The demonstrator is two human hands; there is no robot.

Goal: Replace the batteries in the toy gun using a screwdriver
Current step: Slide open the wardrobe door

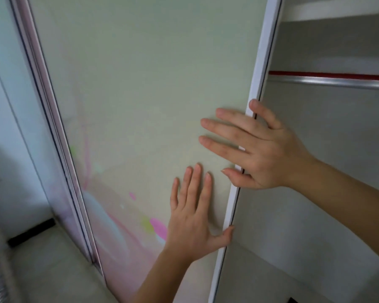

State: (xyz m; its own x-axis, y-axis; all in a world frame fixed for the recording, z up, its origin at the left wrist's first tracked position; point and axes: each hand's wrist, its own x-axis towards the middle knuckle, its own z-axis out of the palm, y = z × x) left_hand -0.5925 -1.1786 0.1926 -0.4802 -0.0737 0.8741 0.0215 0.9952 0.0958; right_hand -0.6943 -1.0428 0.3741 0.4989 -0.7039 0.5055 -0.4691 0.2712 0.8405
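Both hands are flat and spread wide on a sliding door; neither holds anything. Going left to right, I see a pale wall with a dark strip at its foot, then the door's pinkish frame, then the frosted greenish panel with blurred pink and green marks low down. My left hand presses the panel, thumb hooked on the white edge. My right hand straddles that edge higher up, fingers on the panel. Right of it the wardrobe stands open: pale back wall, a metal rail under a red strip, a shelf above. I can't see the toy gun or screwdriver anywhere.
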